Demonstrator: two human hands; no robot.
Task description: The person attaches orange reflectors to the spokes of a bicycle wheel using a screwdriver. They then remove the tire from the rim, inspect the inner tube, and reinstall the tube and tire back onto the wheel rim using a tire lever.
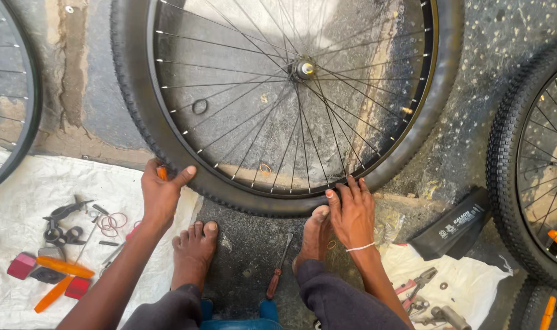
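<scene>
Rough speckled concrete floor (pixel 504 30) here, with the bike wheel (pixel 290 201) standing on it. Left hand (pixel 161 192) clamps the tyre's lower left, an orange lever (pixel 161 173) inside its grip. Right hand (pixel 351 211) presses flat on the bottom edge. White cloth (pixel 21 195) with tools lies left of the wheel, screwdriver (pixel 278 269) just below.

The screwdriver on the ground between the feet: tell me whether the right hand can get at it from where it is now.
Probably yes. The right hand rests on the tyre, holding nothing visible, and the screwdriver lies uncovered beside the right foot, nothing on top.
</scene>
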